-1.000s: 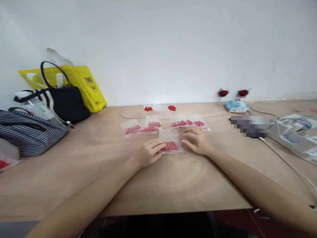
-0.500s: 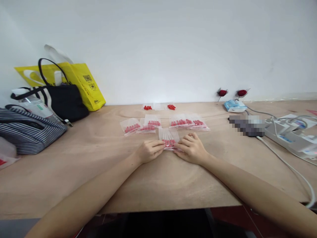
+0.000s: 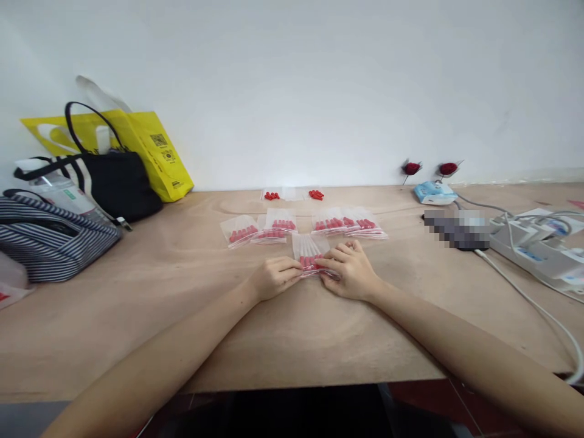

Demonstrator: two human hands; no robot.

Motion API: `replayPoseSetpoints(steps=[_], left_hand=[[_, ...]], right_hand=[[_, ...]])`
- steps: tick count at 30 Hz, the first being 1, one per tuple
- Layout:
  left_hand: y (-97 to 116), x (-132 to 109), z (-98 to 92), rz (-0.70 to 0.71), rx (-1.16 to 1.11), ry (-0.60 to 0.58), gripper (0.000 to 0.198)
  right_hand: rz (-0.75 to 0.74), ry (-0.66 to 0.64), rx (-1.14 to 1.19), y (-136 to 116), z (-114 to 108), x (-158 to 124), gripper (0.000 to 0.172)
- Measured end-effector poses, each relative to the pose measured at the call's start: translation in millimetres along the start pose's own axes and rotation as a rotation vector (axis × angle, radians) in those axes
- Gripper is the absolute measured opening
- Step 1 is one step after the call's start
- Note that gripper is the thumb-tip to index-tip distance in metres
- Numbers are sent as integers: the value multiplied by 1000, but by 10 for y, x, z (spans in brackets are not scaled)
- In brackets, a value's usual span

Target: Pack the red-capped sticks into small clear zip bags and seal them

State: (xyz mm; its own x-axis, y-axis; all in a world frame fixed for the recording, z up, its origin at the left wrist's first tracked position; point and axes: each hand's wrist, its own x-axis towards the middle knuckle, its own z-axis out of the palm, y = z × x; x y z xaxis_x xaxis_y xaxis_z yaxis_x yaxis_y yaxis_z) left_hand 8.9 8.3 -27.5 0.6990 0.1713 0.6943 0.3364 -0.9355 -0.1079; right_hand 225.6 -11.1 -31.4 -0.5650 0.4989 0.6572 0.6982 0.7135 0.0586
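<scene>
A small clear zip bag (image 3: 310, 246) with several red capsule-shaped pieces in a row lies in front of me on the table. My left hand (image 3: 277, 278) pinches its near left corner, fingers together. From the other side, my right hand (image 3: 347, 271) grips the near right edge, with fingertips over the bag's lower strip. Just beyond lie more filled zip bags: one group on the left (image 3: 276, 226) and another on the right (image 3: 349, 223), overlapping each other. Farther back, two small heaps of red pieces, left (image 3: 272, 196) and right (image 3: 316, 194), rest on or in clear plastic.
At left stand a yellow shopping bag (image 3: 164, 158), a black handbag (image 3: 123, 185) and a striped pouch (image 3: 68, 246). On the right are a blue tissue pack (image 3: 434, 193), a blurred dark device (image 3: 456, 231), a white power strip (image 3: 538, 252) with cables, and two red roses by the wall.
My right hand's fingers have shifted slightly left over the bag's near edge. My left hand stays almost in place. The camera view has moved a little.
</scene>
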Motion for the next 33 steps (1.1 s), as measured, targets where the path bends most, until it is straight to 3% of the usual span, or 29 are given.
replayPoseSetpoints(steps=[6,12,22,27,33], left_hand=[[10,9,6,24,17,4,12],[-2,3,-4,9,19,-10,16],[-44,-11,-46,27,90,-54,19],[-57,-9,-38,64,139,-91,24],[-47,19,-30,61,202,-76,23]], right_hand=[[-77,24,-114,-54,46,44,16],[17,29,-77,0,97,15,18],[-15,-140,151,202,-114,-146,17],[-12,-35,88,174,-67,-123,23],[-97,88,-96,-110,100,81,19]])
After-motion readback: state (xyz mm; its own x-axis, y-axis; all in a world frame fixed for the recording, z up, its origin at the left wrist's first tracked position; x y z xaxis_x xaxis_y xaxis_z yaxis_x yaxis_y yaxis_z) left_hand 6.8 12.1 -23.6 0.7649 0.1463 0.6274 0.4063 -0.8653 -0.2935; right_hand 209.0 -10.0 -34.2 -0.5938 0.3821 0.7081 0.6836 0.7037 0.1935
